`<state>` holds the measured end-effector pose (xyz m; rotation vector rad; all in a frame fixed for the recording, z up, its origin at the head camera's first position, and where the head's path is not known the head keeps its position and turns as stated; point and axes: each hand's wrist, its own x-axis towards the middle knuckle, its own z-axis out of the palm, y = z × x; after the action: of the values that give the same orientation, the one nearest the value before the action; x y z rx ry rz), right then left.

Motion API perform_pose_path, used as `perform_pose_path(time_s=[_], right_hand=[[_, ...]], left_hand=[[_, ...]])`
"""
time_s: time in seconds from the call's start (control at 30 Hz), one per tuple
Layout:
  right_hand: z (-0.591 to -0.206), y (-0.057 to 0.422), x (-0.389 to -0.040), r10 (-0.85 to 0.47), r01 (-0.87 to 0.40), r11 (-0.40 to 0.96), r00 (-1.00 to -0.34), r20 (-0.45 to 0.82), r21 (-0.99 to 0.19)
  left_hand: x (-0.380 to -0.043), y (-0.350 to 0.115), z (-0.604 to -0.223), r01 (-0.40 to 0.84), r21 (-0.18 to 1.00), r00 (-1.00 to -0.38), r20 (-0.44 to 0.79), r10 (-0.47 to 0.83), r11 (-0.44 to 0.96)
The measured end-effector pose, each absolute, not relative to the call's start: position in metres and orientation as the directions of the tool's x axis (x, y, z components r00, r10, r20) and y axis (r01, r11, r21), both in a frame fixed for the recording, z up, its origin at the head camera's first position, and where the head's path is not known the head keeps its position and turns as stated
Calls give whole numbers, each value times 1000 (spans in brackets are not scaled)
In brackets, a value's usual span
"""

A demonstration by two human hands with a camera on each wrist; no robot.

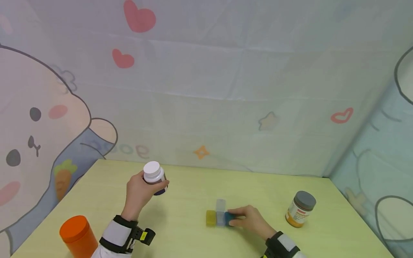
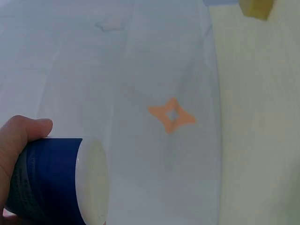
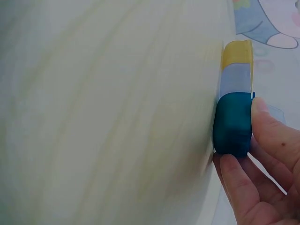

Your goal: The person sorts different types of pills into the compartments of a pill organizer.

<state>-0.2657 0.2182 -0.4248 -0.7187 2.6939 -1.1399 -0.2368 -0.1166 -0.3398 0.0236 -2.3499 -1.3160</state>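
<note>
Strap (image 1: 117, 233) on the left wrist is nearest. Left hand (image 1: 139, 193): thumb and fingers curled round bottle (image 1: 154, 174), cap on, base off the table (image 1: 180, 233). Right hand (image 1: 253, 218): thumb and fingertips pinch the teal end of the pill case (image 1: 220, 218), which lies on the table. Its clear middle lid (image 1: 221, 205) looks flipped back. Orange jar (image 1: 81, 240) stands beside the left forearm; grey-lidded jar (image 1: 300, 209) beyond the right hand, apart. Judged step: readying the case, whether steadying it or working the teal lid, cannot tell. Next move probably calls for uncapping the bottle, hence a freed right hand.
</note>
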Motion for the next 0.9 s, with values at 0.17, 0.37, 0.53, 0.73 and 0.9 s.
perform_pose_path(time_s=[0.17,0.37,0.53,0.73,0.9], right_hand=[[-423,218,-264,-470,-376,609,-880,63,-698],[-419,216,-261,-465,-363,605,-883,55,-709],[-417,216,-261,-466,-363,600,-883,58,-713],[-417,216,-260,-477,-386,586,-875,82,-712],[-417,216,-261,-481,-390,582,-873,85,-713]], left_hand=[[-222,-93,-324,263,839,-931,349,-101,477],[-209,-65,-325,344,875,-938,308,158,340],[-203,-44,-343,357,902,-882,240,406,244],[-198,-20,-373,301,936,-828,163,536,180],[-196,-10,-395,254,955,-791,111,601,157]])
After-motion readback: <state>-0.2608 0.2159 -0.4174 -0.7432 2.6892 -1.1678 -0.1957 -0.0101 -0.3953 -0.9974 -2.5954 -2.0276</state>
